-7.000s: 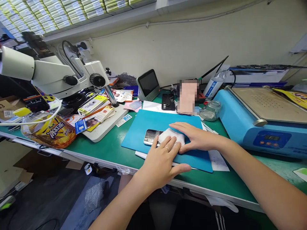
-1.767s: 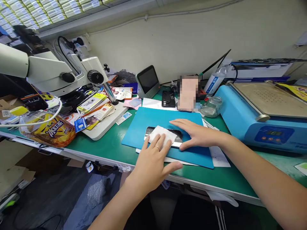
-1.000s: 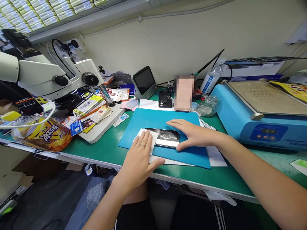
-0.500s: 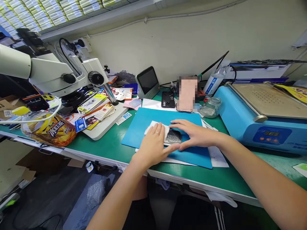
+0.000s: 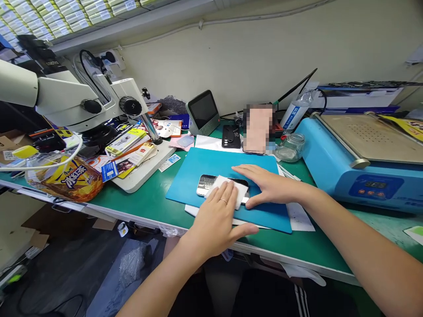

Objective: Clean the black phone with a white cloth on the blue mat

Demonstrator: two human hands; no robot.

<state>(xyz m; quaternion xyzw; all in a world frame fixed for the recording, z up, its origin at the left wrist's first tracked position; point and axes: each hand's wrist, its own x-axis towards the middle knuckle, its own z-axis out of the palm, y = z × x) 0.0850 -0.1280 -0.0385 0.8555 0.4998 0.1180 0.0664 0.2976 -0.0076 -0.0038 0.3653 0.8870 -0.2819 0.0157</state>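
Note:
A phone (image 5: pixel 202 185) with a dark, reflective face lies crosswise on a blue mat (image 5: pixel 185 176). Over its middle and right part is a white wipe (image 5: pixel 241 192), pressed down by the flat fingers of my left hand (image 5: pixel 216 220). That hand wears a ring, and its thumb sticks out to the right. My right hand (image 5: pixel 272 187) curves around the phone's right end, index finger beyond the far edge and thumb at the near corner. Its thumb and fingers are spread; whether they touch the phone is hard to tell. The wipe hides much of the phone.
A microscope (image 5: pixel 69 97) and a bottle of tea (image 5: pixel 76 178) stand at left. Behind the mat are a smart display (image 5: pixel 203 113), a dark phone (image 5: pixel 231 137) and a glass jar (image 5: pixel 291 148). A blue heating plate machine (image 5: pixel 330 163) occupies the right.
My left hand has slid the wipe to the right across the phone, uncovering its left end and covering more of the right. The right hand has hardly moved.

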